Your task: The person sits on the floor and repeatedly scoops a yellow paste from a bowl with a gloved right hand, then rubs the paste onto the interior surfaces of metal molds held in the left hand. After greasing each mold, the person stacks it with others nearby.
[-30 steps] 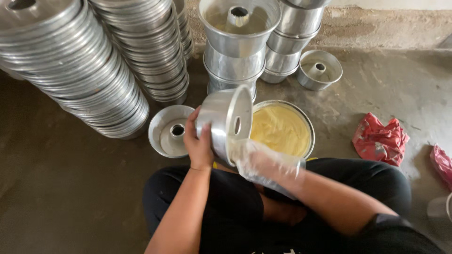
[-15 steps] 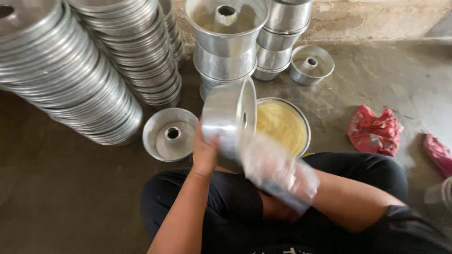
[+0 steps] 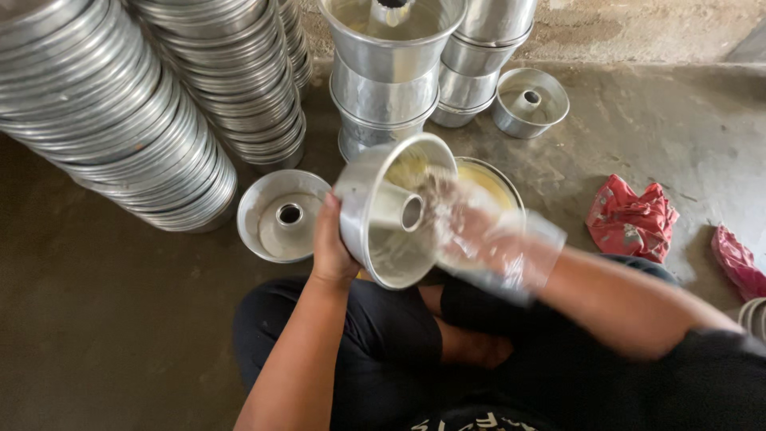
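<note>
Left hand grips the tilted tube pan at centre frame, fingers closed round its wall. Right hand, in a clear plastic glove, touches the pan's inside; blur hides its finger spread.

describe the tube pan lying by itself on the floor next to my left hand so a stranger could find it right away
Start at the leaning stacks of metal pans on the left. At their foot, beside the left hand, one shallow round tube pan sits alone on the concrete floor. Unlike its neighbours, it is unstacked, upright and empty.
</note>
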